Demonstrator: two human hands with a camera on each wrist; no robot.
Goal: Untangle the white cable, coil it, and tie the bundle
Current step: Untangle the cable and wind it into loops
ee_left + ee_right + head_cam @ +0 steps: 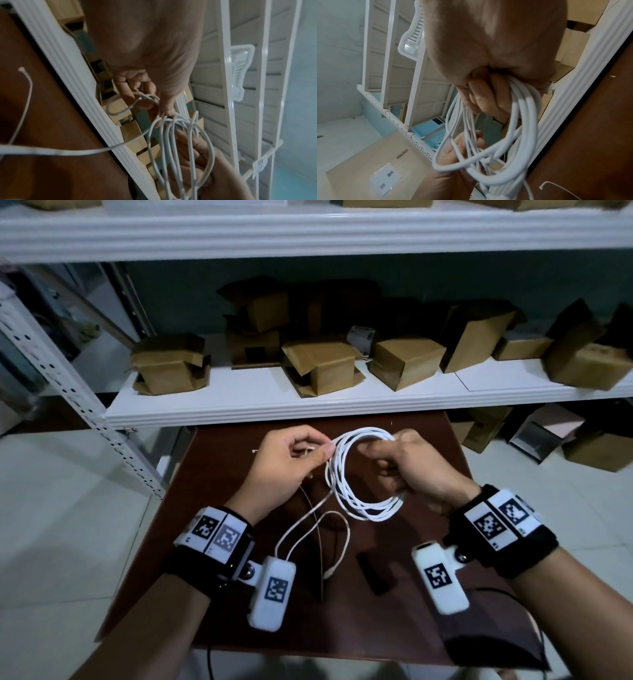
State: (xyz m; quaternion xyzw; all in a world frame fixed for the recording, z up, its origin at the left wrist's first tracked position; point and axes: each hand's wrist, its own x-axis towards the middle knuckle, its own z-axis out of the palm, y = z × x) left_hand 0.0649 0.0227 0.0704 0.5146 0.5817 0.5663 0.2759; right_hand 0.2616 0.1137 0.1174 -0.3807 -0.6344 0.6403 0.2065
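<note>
The white cable (pixel 346 501) is wound into a round coil of several loops, held up above the dark brown table (pixel 219 542). My right hand (pixel 380 463) grips the coil's right side in a fist; its curled fingers (pixel 485 97) wrap the loops (pixel 522 111). My left hand (pixel 322 453) pinches the coil's upper left between thumb and fingers (pixel 169 112). A loose tail (pixel 308 525) hangs from the coil down to the table and ends in a plug (pixel 329 573). A thin white tie (pixel 28 92) lies on the table left of the hands.
A white shelf (pixel 308 405) with several brown cardboard boxes (pixel 322 364) runs just behind the table. A perforated shelf post (pixel 85 405) slants at the left. More boxes (pixel 596 450) sit on the tiled floor at the right. A dark flat object (pixel 373 577) lies on the table.
</note>
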